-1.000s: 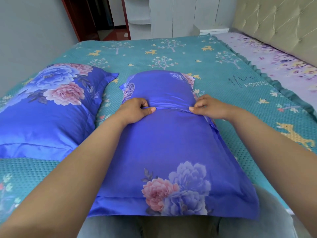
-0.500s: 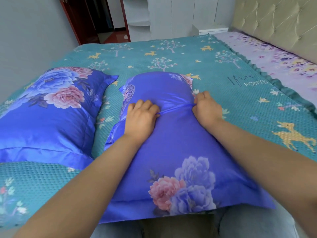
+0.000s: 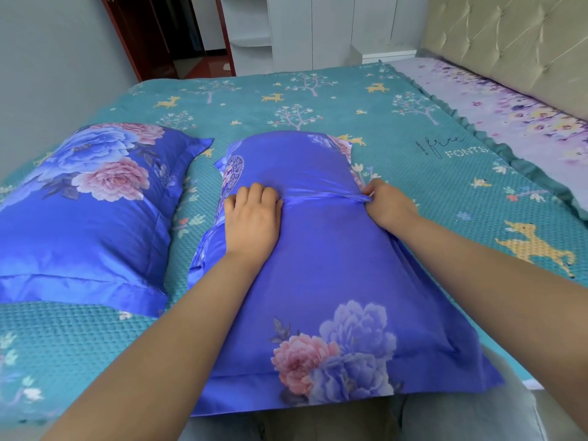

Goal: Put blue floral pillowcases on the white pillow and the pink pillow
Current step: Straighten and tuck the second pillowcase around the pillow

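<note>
A pillow in a blue floral pillowcase (image 3: pixel 324 275) lies lengthwise in front of me on the bed, its near end over my lap. A fold of the case's flap runs across its middle. My left hand (image 3: pixel 251 218) rests palm down on the pillow at the left end of that fold, its fingertips curled against the fabric. My right hand (image 3: pixel 386 202) pinches the fold's right end at the pillow's edge. A second pillow in a matching blue floral case (image 3: pixel 86 214) lies to the left. No white or pink pillow surface shows.
The bed carries a teal bedspread (image 3: pixel 413 173) with deer and trees. A purple floral sheet (image 3: pixel 509 113) and a padded headboard (image 3: pixel 509 43) are at the right. A grey wall stands left, white cabinets and a doorway beyond the bed.
My right hand has slid outward along the fold to the pillow's right edge. My left hand has stayed at the left end. The fold is drawn tighter.
</note>
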Demonstrator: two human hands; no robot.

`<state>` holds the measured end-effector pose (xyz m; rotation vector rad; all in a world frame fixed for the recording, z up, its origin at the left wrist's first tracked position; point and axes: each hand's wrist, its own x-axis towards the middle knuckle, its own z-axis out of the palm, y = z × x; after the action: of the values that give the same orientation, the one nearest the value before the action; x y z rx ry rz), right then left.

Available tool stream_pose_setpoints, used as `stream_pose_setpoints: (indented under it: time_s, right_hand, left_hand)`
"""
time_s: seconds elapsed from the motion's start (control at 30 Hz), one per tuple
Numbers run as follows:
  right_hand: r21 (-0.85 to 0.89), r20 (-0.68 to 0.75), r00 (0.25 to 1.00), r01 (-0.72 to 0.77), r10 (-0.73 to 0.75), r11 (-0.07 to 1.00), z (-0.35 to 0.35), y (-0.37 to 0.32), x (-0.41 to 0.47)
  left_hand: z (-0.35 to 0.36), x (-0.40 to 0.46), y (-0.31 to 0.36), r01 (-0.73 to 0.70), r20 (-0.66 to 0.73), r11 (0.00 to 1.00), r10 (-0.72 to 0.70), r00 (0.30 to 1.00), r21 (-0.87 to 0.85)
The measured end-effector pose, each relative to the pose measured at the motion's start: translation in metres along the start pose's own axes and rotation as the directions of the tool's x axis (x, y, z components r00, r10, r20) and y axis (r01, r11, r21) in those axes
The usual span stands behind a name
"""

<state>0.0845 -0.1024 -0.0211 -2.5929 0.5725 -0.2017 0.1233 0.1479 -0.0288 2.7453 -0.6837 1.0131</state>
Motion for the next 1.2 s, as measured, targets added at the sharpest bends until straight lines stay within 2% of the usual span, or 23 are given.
stream_pose_setpoints:
  time_s: [0.07, 0.1, 0.17, 0.23, 0.3, 0.37, 0.4, 0.47, 0.53, 0.6, 0.63, 0.67, 0.7, 0.77, 0.8, 0.83, 0.87, 0.93, 1.07, 1.1, 1.2]
  right_hand:
    - [0.193, -0.141, 0.990, 0.011, 0.016, 0.981, 0.005, -0.012, -0.001]
    - [0.214, -0.198, 0.980, 0.066, -0.023, 0.975, 0.006, -0.022, -0.002]
    - [0.129, -0.264, 0.947, 0.221, -0.181, 0.967, 0.006, -0.053, -0.005]
    - [0.021, -0.232, 0.907, 0.366, -0.352, 0.930, 0.004, -0.093, -0.009]
    - [0.004, -0.155, 0.890, 0.435, -0.430, 0.900, 0.006, -0.125, -0.009]
    - [0.109, -0.087, 0.927, 0.373, -0.365, 0.921, 0.007, -0.142, -0.005]
    - [0.187, -0.069, 0.945, 0.326, -0.319, 0.927, 0.007, -0.146, -0.003]
    - [0.287, -0.105, 0.960, 0.278, -0.258, 0.917, 0.004, -0.139, -0.002]
    - [0.247, -0.179, 0.950, 0.294, -0.255, 0.924, 0.001, -0.126, -0.003]
    - [0.125, -0.200, 0.935, 0.320, -0.292, 0.939, -0.003, -0.112, -0.006]
    - [0.064, -0.184, 0.934, 0.323, -0.307, 0.944, -0.004, -0.105, -0.008]
    - [0.016, -0.161, 0.932, 0.332, -0.325, 0.943, -0.004, -0.100, -0.009]
    - [-0.012, -0.143, 0.927, 0.349, -0.347, 0.937, -0.003, -0.096, -0.010]
    - [-0.028, -0.140, 0.908, 0.394, -0.394, 0.919, 0.000, -0.094, -0.012]
    - [-0.021, -0.143, 0.896, 0.421, -0.420, 0.907, 0.002, -0.096, -0.013]
    - [-0.005, -0.148, 0.885, 0.446, -0.442, 0.895, 0.004, -0.098, -0.014]
    - [0.019, -0.150, 0.878, 0.463, -0.455, 0.886, 0.005, -0.101, -0.014]
    - [0.057, -0.153, 0.862, 0.495, -0.483, 0.867, 0.005, -0.108, -0.015]
    - [0.023, -0.216, 0.814, 0.556, -0.539, 0.831, 0.004, -0.116, -0.015]
    - [0.025, -0.240, 0.811, 0.555, -0.534, 0.831, 0.004, -0.117, -0.015]
    - [0.037, -0.301, 0.773, 0.594, -0.558, 0.803, 0.010, -0.121, -0.019]
  left_hand:
    - [0.000, -0.005, -0.005, -0.098, -0.060, 0.995, 0.099, 0.993, 0.027]
    - [0.000, -0.008, -0.005, -0.136, -0.085, 0.990, 0.138, 0.987, 0.028]
    - [-0.001, -0.010, 0.000, -0.185, -0.121, 0.983, 0.186, 0.975, 0.014]
    - [-0.003, -0.008, 0.008, -0.185, -0.120, 0.983, 0.183, 0.976, -0.006]
    - [-0.005, -0.004, 0.012, -0.081, -0.109, 0.991, 0.069, 0.992, -0.105]
    - [-0.009, 0.001, 0.009, 0.135, -0.041, 0.951, -0.152, 0.987, -0.277]
    - [-0.010, 0.003, 0.003, 0.247, 0.014, 0.918, -0.256, 0.967, -0.311]
    - [-0.009, 0.010, -0.015, 0.382, 0.145, 0.891, -0.356, 0.923, -0.247]
    - [-0.008, 0.020, -0.044, 0.483, 0.274, 0.857, -0.427, 0.862, -0.182]
    - [-0.013, 0.025, -0.072, 0.634, 0.393, 0.735, -0.523, 0.756, -0.240]
    - [-0.017, 0.026, -0.082, 0.673, 0.433, 0.677, -0.533, 0.727, -0.297]
    - [-0.021, 0.025, -0.087, 0.662, 0.430, 0.663, -0.514, 0.742, -0.351]
    - [-0.025, 0.023, -0.088, 0.586, 0.370, 0.711, -0.462, 0.806, -0.390]
    - [-0.030, 0.015, -0.086, 0.225, 0.089, 0.891, -0.207, 0.974, -0.394]
    - [-0.031, 0.011, -0.083, 0.021, -0.052, 0.939, -0.041, 0.998, -0.343]
    - [-0.030, 0.008, -0.082, -0.140, -0.152, 0.943, 0.098, 0.983, -0.301]
    - [-0.028, 0.005, -0.079, -0.235, -0.190, 0.929, 0.185, 0.964, -0.287]
    - [-0.026, 0.001, -0.077, -0.267, -0.085, 0.915, 0.253, 0.964, -0.303]
    - [-0.028, -0.002, -0.091, -0.146, 0.210, 0.982, 0.169, 0.963, -0.123]
    - [-0.027, -0.003, -0.093, -0.159, 0.225, 0.984, 0.173, 0.959, -0.079]
    - [-0.022, -0.001, -0.086, -0.220, 0.123, 0.963, 0.202, 0.972, 0.154]
